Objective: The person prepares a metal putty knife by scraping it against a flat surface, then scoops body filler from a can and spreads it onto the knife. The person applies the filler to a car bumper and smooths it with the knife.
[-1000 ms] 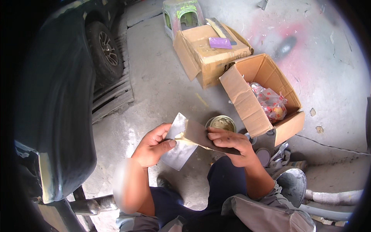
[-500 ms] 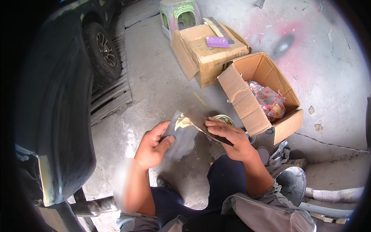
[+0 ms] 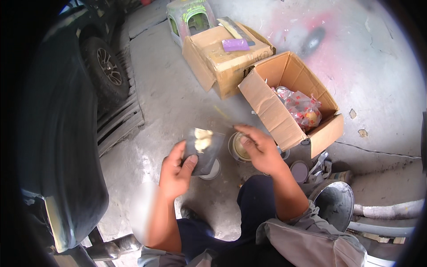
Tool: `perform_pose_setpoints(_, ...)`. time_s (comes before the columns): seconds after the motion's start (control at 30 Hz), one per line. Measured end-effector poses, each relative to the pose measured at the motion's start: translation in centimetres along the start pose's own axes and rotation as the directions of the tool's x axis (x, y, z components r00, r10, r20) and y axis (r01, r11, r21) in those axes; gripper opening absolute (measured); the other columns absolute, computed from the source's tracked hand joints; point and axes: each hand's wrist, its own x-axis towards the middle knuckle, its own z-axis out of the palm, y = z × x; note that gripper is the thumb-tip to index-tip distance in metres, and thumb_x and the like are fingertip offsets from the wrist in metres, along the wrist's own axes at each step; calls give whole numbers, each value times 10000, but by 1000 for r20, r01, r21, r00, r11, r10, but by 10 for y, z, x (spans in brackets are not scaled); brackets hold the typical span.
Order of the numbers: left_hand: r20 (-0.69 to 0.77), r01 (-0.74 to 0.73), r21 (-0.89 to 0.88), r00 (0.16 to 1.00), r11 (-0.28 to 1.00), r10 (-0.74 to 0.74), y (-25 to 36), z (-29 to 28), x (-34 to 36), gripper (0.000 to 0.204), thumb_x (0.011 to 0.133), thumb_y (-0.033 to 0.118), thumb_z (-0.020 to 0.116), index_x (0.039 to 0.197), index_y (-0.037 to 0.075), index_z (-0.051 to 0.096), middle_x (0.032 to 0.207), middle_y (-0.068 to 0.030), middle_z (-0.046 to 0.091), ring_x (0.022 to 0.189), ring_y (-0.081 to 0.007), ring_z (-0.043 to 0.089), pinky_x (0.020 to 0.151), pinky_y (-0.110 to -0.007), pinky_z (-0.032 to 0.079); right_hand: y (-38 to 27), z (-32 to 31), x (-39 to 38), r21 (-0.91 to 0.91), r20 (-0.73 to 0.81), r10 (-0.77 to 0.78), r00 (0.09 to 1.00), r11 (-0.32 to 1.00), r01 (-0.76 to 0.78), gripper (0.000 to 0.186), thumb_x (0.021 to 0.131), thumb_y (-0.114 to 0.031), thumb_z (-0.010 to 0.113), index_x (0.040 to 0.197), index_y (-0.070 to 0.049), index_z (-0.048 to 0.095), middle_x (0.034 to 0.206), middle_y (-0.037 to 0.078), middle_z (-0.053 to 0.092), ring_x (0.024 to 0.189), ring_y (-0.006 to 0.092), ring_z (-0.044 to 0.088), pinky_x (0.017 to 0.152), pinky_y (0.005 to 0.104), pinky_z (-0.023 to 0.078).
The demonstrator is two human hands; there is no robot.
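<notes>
My left hand (image 3: 175, 171) is closed on a dark flat spreader (image 3: 198, 165), its thumb across the face. A lump of cream-coloured putty (image 3: 203, 140) sits on the upper part. Behind the dark piece, the edge of a greyer sheet seems to show. My right hand (image 3: 262, 151) is over an open round tin (image 3: 238, 149) with pale contents. Its thumb and fingers are apart, with nothing visible between them; whether they touch the tin I cannot tell. A second round container (image 3: 212, 170) stands on the floor, partly behind the spreader.
A closed cardboard box (image 3: 229, 71) carries a purple block (image 3: 235, 45) and a long flat tool. Beside it, an open box (image 3: 284, 104) holds plastic-wrapped items. A stool (image 3: 191, 20) stands behind. On the left is a dark car body (image 3: 62, 147) with a wheel (image 3: 106, 66). A metal bucket (image 3: 333, 204) lies right.
My right hand has let go of the dark spreader, which is now in my left hand with the putty on it. The right hand has moved over the tin.
</notes>
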Motion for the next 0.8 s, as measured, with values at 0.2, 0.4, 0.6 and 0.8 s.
perform_pose_setpoints(0.2,-226,-42,-467,971,883,-74,-4,-1,10,408,919,-51,502,1318,12,451,1155,-78,644,1053,-135,592,965,-289,431,11,-3,-11,562,-168,403,900,789,-249,305,955,-156,600,1223,-14,576,1035,87,621,950,84,546,874,248,444)
perform_pose_setpoints(0.4,-239,-15,-612,957,791,-167,-8,0,15,397,918,-62,479,1306,21,461,1157,-85,634,1053,-157,596,971,-316,448,12,4,-9,867,-232,459,858,498,-32,509,888,2,587,1363,-82,423,1148,102,568,1009,168,569,881,322,489)
perform_pose_setpoints(0.6,-116,107,-688,960,717,-255,-14,16,10,358,920,7,523,1272,69,494,1164,-59,623,1070,-165,583,981,-337,444,6,32,-21,970,243,426,871,-91,-226,458,881,-50,623,1300,-120,453,1141,110,587,999,248,625,862,399,535)
perform_pose_setpoints(0.8,-183,25,-660,964,751,-194,-9,30,7,395,917,-23,516,1302,47,456,1199,-73,613,1095,-159,565,1001,-322,408,6,65,-32,960,176,520,836,96,-262,561,886,-63,643,1379,-82,376,1029,87,580,935,194,621,813,357,539)
